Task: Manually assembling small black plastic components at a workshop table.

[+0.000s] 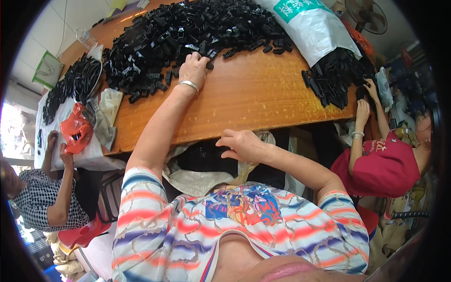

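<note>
The person's L hand [193, 70] is at the near edge of a big heap of small black pcs [159, 42] on the brown worktop [244, 94]. One pc is right by its fingertips; can't tell if the fingers are clamped on it or not, as the hand hides that bit. The R hand [246, 144] is just off the worktop's near edge, nr a pale cloth bag [197, 182]; its fingers are bent & apart from the thumb.

The heap fills the far side, so it's in the way past the L hand. On the far R, a white sack [312, 33] w/ a green patch takes up that corner, & long black pcs [329, 84] spill from its mouth. A co-worker in a red top [387, 167] has hands by them. On the L, thin black strips [75, 82] lie nr a red plastic bag [77, 129]; a co-worker in a checked top [40, 199] is there. A fan [367, 16] is behind the sack.
</note>
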Motion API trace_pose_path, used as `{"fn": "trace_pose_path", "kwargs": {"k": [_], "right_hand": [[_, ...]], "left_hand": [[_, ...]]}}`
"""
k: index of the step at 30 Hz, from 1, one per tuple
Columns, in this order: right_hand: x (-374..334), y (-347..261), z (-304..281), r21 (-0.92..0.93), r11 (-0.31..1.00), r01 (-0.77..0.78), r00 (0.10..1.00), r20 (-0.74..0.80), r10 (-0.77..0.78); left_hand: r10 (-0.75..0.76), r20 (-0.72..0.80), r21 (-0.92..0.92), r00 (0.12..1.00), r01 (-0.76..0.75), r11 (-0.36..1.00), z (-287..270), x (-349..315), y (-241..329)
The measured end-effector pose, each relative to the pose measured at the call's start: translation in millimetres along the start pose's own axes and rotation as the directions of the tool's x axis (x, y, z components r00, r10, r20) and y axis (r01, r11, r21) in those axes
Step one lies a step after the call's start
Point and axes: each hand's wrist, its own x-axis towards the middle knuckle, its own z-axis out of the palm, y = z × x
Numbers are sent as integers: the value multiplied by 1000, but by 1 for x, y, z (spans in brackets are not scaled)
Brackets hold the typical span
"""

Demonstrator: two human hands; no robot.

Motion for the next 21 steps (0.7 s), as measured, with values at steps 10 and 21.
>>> {"fn": "trace_pose_path", "kwargs": {"k": [10, 21], "right_hand": [[97, 130, -77, -224, 927, -302, 848, -508, 153], [132, 165, -93, -364, 818, -444, 871, -389, 300]], "left_hand": [[-20, 34, -264, 999, 28, 964, -27, -31, 22], [219, -88, -410, 972, -236, 881, -39, -69, 44]]}}
